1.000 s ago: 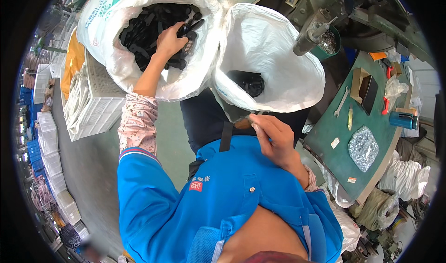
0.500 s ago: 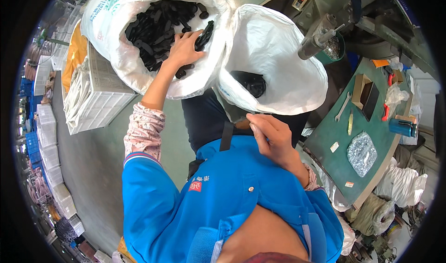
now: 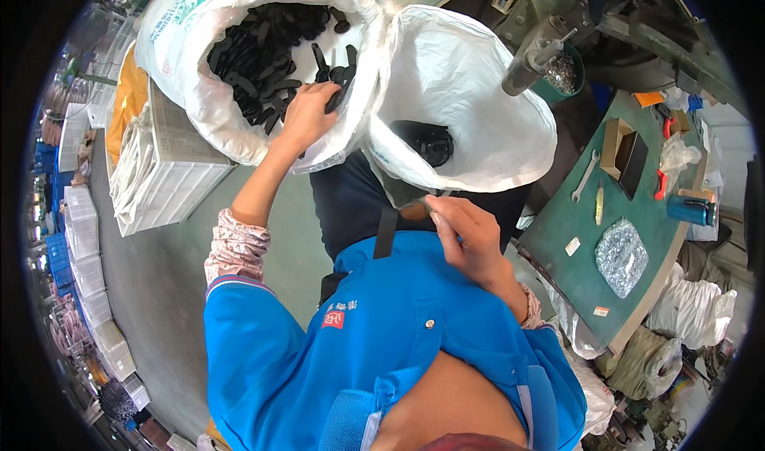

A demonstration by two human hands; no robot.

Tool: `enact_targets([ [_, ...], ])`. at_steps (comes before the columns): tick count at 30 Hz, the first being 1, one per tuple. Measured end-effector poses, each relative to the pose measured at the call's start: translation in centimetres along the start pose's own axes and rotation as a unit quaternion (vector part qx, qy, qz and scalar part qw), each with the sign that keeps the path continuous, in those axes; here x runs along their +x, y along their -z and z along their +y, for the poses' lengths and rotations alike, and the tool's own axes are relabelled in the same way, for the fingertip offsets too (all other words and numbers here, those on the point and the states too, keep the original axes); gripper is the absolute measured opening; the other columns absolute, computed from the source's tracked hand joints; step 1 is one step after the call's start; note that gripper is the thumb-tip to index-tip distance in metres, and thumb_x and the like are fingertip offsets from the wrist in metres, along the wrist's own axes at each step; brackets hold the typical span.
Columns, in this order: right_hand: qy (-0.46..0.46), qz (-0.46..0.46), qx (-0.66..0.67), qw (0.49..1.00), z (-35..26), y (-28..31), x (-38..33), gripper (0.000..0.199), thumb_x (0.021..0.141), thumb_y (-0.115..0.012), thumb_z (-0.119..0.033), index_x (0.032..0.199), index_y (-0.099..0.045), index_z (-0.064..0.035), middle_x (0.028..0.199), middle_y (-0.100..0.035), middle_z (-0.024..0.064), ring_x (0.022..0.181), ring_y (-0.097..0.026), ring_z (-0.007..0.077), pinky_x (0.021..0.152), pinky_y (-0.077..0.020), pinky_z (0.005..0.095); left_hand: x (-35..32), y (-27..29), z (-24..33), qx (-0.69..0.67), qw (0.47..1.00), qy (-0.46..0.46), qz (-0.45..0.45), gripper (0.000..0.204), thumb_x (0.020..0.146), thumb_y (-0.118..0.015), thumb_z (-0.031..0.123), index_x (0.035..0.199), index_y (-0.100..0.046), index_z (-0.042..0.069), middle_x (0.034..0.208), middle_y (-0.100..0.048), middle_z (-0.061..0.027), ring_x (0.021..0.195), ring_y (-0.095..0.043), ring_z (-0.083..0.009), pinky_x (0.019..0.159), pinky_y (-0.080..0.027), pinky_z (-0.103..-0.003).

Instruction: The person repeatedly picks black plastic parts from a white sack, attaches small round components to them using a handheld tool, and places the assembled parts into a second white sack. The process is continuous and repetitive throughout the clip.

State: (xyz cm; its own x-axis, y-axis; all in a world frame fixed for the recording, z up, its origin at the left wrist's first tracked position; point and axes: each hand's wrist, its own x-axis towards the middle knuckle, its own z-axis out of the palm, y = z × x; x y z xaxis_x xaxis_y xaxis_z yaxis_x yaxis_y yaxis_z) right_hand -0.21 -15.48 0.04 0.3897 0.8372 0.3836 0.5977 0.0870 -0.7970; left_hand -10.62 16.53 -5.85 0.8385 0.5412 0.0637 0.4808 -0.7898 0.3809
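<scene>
"What colour were the sacks (image 3: pixel 478 100)?"

"White, the left sack (image 3: pixel 187 60) printed in green and blue; the parts (image 3: pixel 255 52) were black."

"And the jacket (image 3: pixel 390 300)?"

"Bright blue, with a red badge (image 3: pixel 333 319)."

"The cuffs (image 3: pixel 237 248)?"

"Pale pink, with a small floral pattern."

"The table (image 3: pixel 582 221)?"

"Green. The crate (image 3: pixel 179 184) was white, the flask (image 3: pixel 688 209) blue."

Wears a bright blue jacket (image 3: pixel 382 292) with a red square emblem (image 3: pixel 333 319), white lettering (image 3: pixel 347 307), a small round snap (image 3: pixel 430 323) and a striped cuff (image 3: pixel 239 281) on the left. Shows pale pink patterned undersleeves (image 3: pixel 237 248) beyond the blue, loosely wrinkled, and very dark trousers (image 3: pixel 343 196).
</scene>
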Motion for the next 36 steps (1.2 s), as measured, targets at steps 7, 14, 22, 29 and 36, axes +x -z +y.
enact_targets([
  [7, 0.021, -0.019, 0.009, 1.000, -0.1, -0.6, 0.3, 0.029, 0.077, -0.064, 0.005, 0.105, -0.063, -0.0002, 0.090, -0.067, 0.0162, 0.074, -0.066, 0.0281, 0.064, -0.0536, 0.0325, 1.7, 2.9, -4.2, -0.636, 0.717, 0.185, 0.217, 0.029, 0.082, -0.068, 0.005, 0.109, -0.057, 0.000, 0.102, -0.064, -0.0120, 0.089, -0.064, -0.0266, 0.075, -0.056, -0.037],
  [14, 0.045, -0.025, -0.034, 0.998, 0.6, 0.3, 2.1, 0.026, 0.079, -0.063, 0.004, 0.105, -0.064, -0.0008, 0.089, -0.066, 0.0167, 0.074, -0.066, 0.0292, 0.063, -0.0527, 0.0338, 1.9, 4.4, -5.8, -0.818, 0.510, 0.100, 0.244, 0.033, 0.086, -0.063, 0.009, 0.115, -0.053, -0.004, 0.117, -0.057, -0.0232, 0.110, -0.059, -0.0290, 0.092, -0.055, -0.043],
  [22, -0.024, -0.016, 0.039, 0.999, 4.8, 1.2, 9.6, 0.027, 0.086, -0.062, -0.001, 0.112, -0.064, 0.0000, 0.099, -0.068, 0.0142, 0.087, -0.067, 0.0205, 0.077, -0.0509, 0.0283, -1.8, 4.0, 0.0, -0.951, 0.302, -0.044, 0.042, 0.047, 0.095, -0.048, 0.019, 0.136, -0.042, -0.003, 0.146, -0.034, -0.0201, 0.132, -0.038, -0.0347, 0.091, -0.056, -0.036],
  [29, 0.041, -0.129, 0.101, 0.986, 5.7, 0.2, 14.7, 0.046, 0.081, -0.063, -0.004, 0.126, -0.053, -0.0013, 0.099, -0.064, 0.0222, 0.083, -0.062, 0.0389, 0.076, -0.0498, 0.0349, -2.8, 2.5, 8.7, -0.954, 0.278, -0.022, -0.108, 0.054, 0.093, -0.050, 0.022, 0.141, -0.035, 0.001, 0.145, -0.032, -0.0255, 0.118, -0.054, -0.0353, 0.079, -0.061, -0.040],
  [36, -0.116, -0.029, 0.201, 0.972, 6.7, 7.3, 8.6, 0.024, 0.097, -0.044, -0.010, 0.117, -0.054, 0.0003, 0.097, -0.061, 0.0054, 0.081, -0.053, 0.0102, 0.075, -0.0446, 0.0253, -0.9, 1.1, 11.4, -0.953, 0.237, -0.031, -0.186, 0.056, 0.093, -0.048, 0.022, 0.142, -0.032, -0.001, 0.141, -0.033, -0.0325, 0.116, -0.056, -0.0372, 0.078, -0.061, -0.043],
])
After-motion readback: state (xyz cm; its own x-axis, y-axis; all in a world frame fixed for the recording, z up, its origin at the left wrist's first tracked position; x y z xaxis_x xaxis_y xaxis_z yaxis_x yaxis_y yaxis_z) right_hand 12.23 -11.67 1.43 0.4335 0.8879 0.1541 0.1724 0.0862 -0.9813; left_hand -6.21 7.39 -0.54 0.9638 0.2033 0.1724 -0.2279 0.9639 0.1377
